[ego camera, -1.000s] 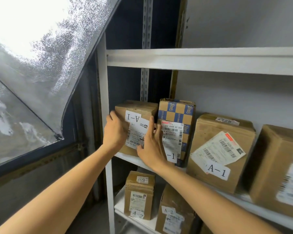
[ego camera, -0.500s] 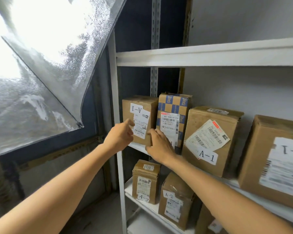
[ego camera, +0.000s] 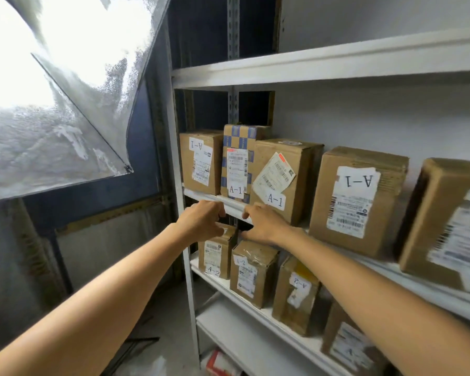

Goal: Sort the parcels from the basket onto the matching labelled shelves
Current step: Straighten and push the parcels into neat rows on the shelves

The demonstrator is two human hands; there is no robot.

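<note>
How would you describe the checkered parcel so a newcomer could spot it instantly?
Find the white shelving unit, then its shelf holding A-1 parcels. Second from the left stands the checkered parcel. It alone has blue-and-tan squares; its neighbours are plain brown.

Both bare forearms stretch forward from the near corners, bringing the left grip [ego camera: 201,222] and right grip [ego camera: 265,225] close together but apart, fingers loosely curled and empty.
</note>
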